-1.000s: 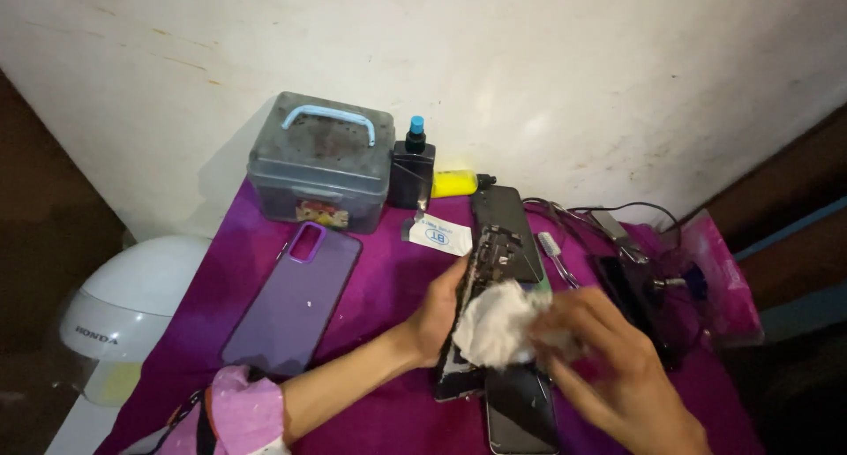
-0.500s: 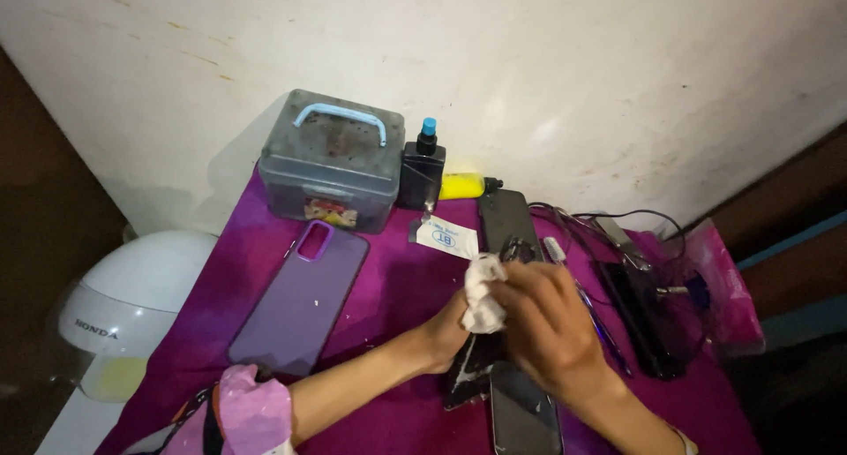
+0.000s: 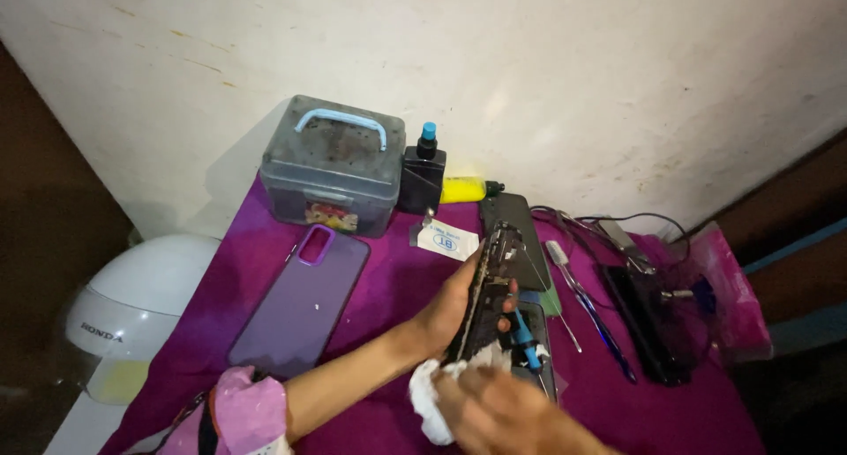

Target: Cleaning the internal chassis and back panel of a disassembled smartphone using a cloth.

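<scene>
Midway, apparently: left hand (image 3: 454, 309) fingers grip the opened phone (image 3: 490, 296) upright at surface (image 3: 388, 287) centre, right hand (image 3: 498, 411) fingers bunch a white cloth (image 3: 428, 398) at its six o'clock end, wiping unfinished.

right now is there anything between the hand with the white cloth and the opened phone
Nothing visible. The left hand holds the opened phone tilted up on edge, and the right hand presses the white cloth against its lower end. A blue-handled tool lies just right of that spot, beside the contact, not in it.
</scene>
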